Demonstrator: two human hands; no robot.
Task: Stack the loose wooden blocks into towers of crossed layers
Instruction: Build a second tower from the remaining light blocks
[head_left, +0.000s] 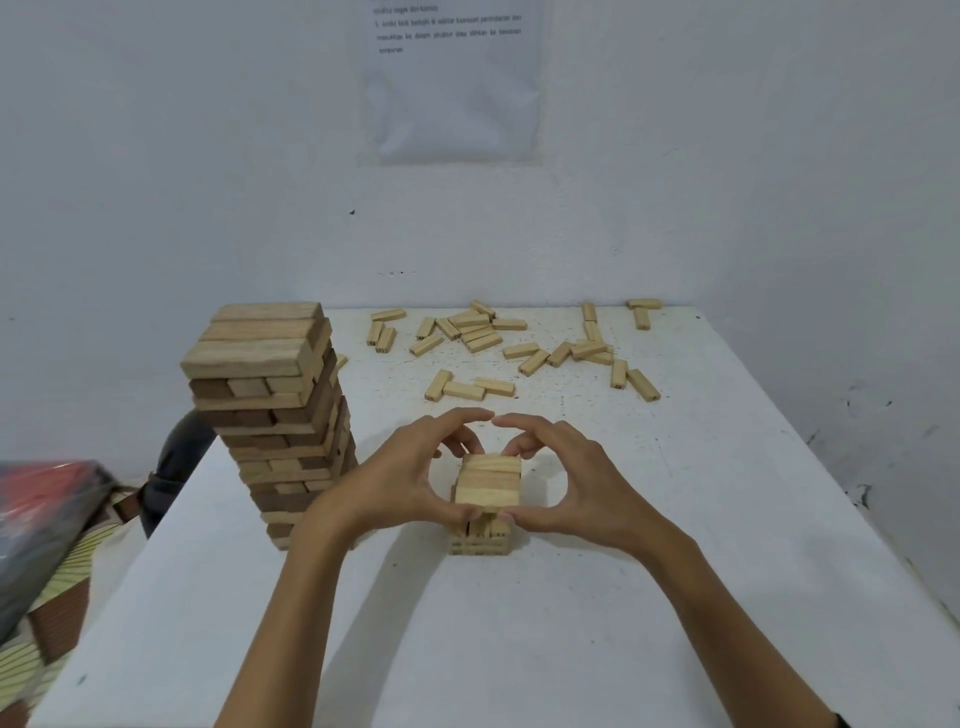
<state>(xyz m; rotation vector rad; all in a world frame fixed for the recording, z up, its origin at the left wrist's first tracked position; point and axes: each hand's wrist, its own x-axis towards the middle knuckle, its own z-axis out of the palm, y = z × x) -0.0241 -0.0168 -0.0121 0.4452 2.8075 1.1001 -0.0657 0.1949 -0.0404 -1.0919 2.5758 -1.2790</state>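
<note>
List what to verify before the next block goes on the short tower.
1. Hands free to fetch: not ok; left hand and right hand both grip the short tower at its top layers.
2. Top layer squared: cannot tell; the hands cover its edges.
3. Layers crossed: ok; top blocks run sideways, those beneath show their ends.
4. Loose blocks in supply: ok; many lie scattered on the table's far side.
5. Left forearm clear of tall tower: cannot tell; it passes close by its base.
</note>
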